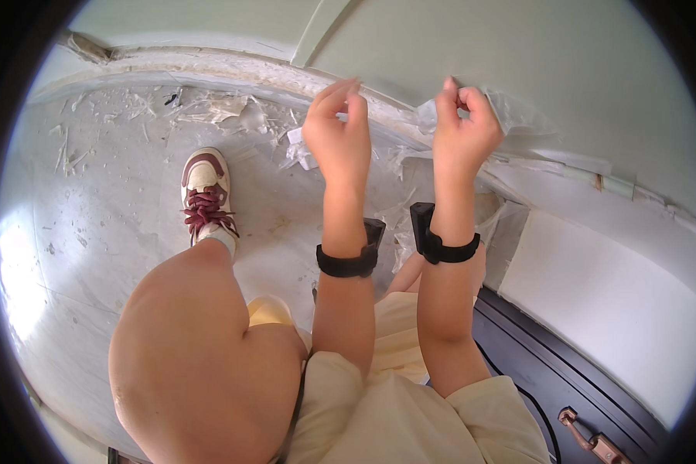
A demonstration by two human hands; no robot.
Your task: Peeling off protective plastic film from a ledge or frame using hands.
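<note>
My left hand (337, 130) is raised over the lower edge of a pale green wall panel (557, 64). Its thumb and fingers curl close together, their tips blurred, and whether anything thin lies between them cannot be made out. To the right, my right hand (467, 119) is pinched against the same panel. Crumpled clear plastic film (516, 113) shows on both sides of this hand and appears gripped in its fingers. A rough, whitish ledge (209, 61) runs along the panel's bottom. Both wrists wear black straps with small devices.
Torn film scraps and debris (226, 110) litter the grey floor (122, 191) along the wall. My shoe (206, 185) with dark red laces stands on that floor. At right are a white board (591, 290) and a dark drawer front (516, 342) with a copper-coloured handle (577, 429).
</note>
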